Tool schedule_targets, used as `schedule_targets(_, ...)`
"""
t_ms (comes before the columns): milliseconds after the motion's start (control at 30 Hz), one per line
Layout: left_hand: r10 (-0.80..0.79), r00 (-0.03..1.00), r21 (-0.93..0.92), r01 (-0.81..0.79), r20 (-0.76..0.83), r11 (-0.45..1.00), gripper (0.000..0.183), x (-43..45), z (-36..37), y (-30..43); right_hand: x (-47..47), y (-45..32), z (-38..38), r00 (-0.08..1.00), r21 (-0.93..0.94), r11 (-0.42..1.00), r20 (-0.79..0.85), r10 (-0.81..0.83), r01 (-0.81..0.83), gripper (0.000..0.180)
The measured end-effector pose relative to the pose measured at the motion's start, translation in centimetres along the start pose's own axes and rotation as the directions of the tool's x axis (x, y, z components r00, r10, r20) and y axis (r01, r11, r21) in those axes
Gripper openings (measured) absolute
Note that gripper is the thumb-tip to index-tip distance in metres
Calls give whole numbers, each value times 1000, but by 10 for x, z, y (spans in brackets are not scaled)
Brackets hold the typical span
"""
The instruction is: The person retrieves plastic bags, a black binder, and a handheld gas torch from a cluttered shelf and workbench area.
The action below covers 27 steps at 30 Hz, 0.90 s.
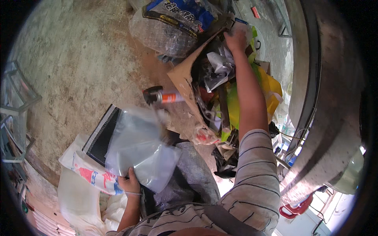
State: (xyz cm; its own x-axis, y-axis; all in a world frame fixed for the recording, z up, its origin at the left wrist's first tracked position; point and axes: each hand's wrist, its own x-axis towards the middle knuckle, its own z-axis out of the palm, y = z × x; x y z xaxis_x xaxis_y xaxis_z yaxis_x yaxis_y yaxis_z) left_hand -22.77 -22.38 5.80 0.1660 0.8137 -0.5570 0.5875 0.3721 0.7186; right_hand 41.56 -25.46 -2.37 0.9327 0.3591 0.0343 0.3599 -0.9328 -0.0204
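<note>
My left hand (129,184) grips a stack of clear plastic bags (138,147) over my lap, thumb on top. Beneath them lie a black flat pouch with a pale edge strip (100,134) and a white plastic bag with red and blue print (91,174); whether the hand also holds these is unclear. My right arm stretches over an open cardboard box (184,73) full of mixed scraps. At its far end my right hand (237,38) is against blurred translucent plastic (246,29), with its fingers partly hidden. Crumpled silvery plastic film (220,63) lies in the box beside my forearm.
Left of the box a spray can (168,98) lies on the concrete floor (79,59). A large clear bag with blue print (177,26) stands beyond. Yellow plastic (270,88) is right of my arm. Metal frames (17,109) stand at the left edge.
</note>
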Motion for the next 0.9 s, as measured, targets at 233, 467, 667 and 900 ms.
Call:
schedule_targets(233,98,995,-3,-98,17,995,26,39,28,-1,1,-21,5,922,66,920,62,382,-386,92)
schedule_targets(467,204,979,-153,-205,-24,967,22,79,41,-11,23,32,51,948,303,917,-101,303,-261,90)
schedule_targets(667,297,952,-151,-305,-73,940,22,114,46,-37,-7,35,12,985,165,971,24,169,-171,78)
schedule_targets(900,376,924,-181,-383,-70,906,21,136,62,-25,-34,84,-78,993,272,956,47,105,-114,77)
